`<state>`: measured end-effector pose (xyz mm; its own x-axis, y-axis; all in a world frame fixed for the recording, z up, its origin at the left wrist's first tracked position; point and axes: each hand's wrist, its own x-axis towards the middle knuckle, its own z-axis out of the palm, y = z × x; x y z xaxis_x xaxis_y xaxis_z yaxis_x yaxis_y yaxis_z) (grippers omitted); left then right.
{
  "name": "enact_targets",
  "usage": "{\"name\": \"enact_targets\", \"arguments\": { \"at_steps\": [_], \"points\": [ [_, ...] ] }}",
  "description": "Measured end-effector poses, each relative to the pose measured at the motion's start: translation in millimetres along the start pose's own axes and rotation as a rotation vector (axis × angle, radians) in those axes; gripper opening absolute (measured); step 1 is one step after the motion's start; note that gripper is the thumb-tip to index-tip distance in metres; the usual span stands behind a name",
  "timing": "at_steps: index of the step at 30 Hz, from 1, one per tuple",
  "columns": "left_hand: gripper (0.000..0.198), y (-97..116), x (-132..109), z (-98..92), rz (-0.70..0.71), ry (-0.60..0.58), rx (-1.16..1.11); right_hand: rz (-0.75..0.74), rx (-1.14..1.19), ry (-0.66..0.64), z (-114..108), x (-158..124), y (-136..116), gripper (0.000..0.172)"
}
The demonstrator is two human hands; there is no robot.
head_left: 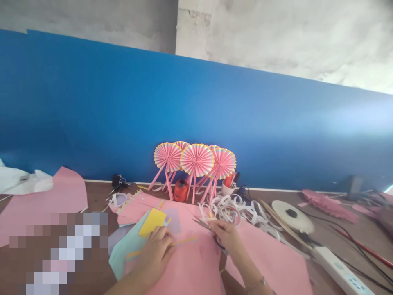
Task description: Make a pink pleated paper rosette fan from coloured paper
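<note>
My right hand [226, 238] is closed around the handles of a pair of scissors [202, 223], whose parted blades point left over a pink paper sheet [196, 266]. My left hand [158, 248] rests on the papers with its fingers curled together. A thin yellow-and-grey striped paper strip [186, 240] runs out from under its thumb and fingers, and more of it shows on the wrist side. Just beyond those fingers lies a yellow paper piece [152, 221], partly over a light blue sheet [121, 248]. The left fingertips are partly hidden.
Pink pleated paper fans [197, 160] on sticks stand at the back, around a red tape roll [181, 190]. Curled white paper strips [242, 211] heap behind my right hand. To the right are a round cream lid [292, 217], a power strip [340, 270] and cables. Folded pink paper [138, 207] lies left.
</note>
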<state>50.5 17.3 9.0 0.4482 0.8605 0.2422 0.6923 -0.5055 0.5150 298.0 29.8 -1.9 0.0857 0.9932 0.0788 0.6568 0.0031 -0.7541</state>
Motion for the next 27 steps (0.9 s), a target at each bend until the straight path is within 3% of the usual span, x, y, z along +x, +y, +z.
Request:
{"name": "enact_targets", "arguments": {
  "at_steps": [3,9,17,20,27],
  "points": [
    [0.020,0,0,3.7,0.039,-0.004,-0.006,-0.095,-0.099,0.112,2,2,6,0.038],
    [0.026,-4,-4,17.8,0.119,-0.030,0.024,-0.247,-0.275,0.228,11,-1,11,0.050],
    [0.023,-7,-1,21.1,0.116,-0.024,-0.043,-0.273,-0.284,0.304,4,1,3,0.037],
    [0.023,-5,1,18.6,0.089,-0.015,-0.087,-0.292,-0.224,0.236,1,0,-11,0.026],
    [0.032,0,8,8.0,-0.002,-0.004,-0.178,-0.260,-0.064,-0.069,5,-7,-30,0.017]
  ]
}}
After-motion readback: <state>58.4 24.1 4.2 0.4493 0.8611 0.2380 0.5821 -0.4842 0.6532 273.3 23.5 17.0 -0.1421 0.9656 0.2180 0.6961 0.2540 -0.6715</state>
